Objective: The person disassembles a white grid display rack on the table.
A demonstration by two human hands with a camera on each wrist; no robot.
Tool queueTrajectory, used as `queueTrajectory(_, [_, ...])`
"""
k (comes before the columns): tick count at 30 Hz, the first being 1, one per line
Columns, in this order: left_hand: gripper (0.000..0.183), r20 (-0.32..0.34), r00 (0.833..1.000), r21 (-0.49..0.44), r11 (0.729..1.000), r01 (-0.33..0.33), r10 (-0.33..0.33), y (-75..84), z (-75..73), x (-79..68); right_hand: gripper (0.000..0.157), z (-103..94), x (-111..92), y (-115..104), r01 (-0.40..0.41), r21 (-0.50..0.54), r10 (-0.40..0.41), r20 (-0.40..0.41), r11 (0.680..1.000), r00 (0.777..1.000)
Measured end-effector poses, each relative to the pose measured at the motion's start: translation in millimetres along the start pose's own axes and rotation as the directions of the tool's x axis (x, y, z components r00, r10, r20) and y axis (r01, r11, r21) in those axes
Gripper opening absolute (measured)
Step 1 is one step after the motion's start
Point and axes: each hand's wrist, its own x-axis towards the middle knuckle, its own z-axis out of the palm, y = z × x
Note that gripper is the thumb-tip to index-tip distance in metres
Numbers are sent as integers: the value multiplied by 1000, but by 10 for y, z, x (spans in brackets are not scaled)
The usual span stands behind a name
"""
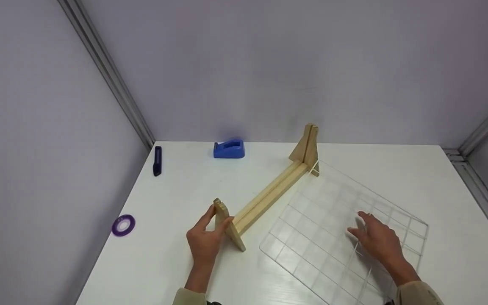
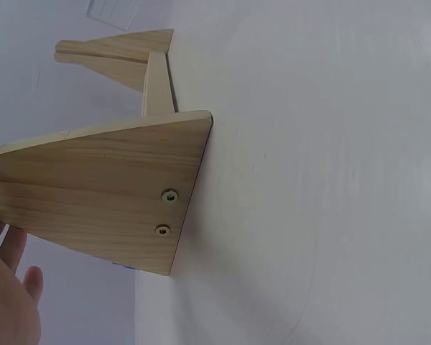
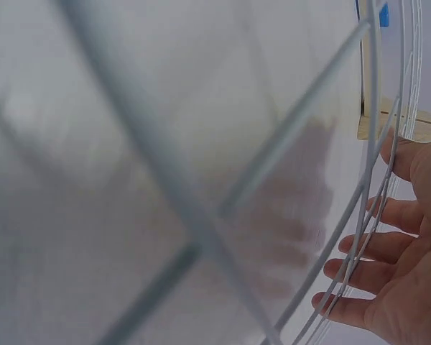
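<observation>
My left hand (image 1: 205, 241) pinches the near end board of a wooden stand (image 1: 269, 196) between thumb and fingers. Two bolt heads show on the outer face of that end board (image 2: 115, 190) in the left wrist view. A long grooved bar joins it to a second slotted end board (image 1: 307, 146) near the back of the table. To the right lies a white wire grid panel (image 1: 287, 206), its far corner overlapping the far end board in the head view. Over its right part is my right hand (image 1: 380, 239), fingers spread and fairly straight at the wires (image 3: 302, 118).
A blue tape dispenser (image 1: 229, 149) stands at the back edge of the white table (image 1: 176, 212). Near the left edge lie a dark utility knife (image 1: 157, 161) and a purple tape roll (image 1: 123, 225). Walls (image 1: 261, 72) enclose the back and sides.
</observation>
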Motion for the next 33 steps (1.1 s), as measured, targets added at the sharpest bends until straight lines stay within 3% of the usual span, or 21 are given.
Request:
queueTrajectory(15, [60,-60,997,43,998,-49,51,-8,5,-25,66,85,-19,20,-56,-53,56,9,997,998])
queueTrajectory(25, [58,-114,993,25,999,-31,33,24,-13,-49,62,102,-15,42,-24,-59,23,-13,998,1000])
queueTrajectory(33, [56,-148,987,53,997,-60,67,-12,7,-78,62,121,-7,50,-1,-88,0,-20,996,1000])
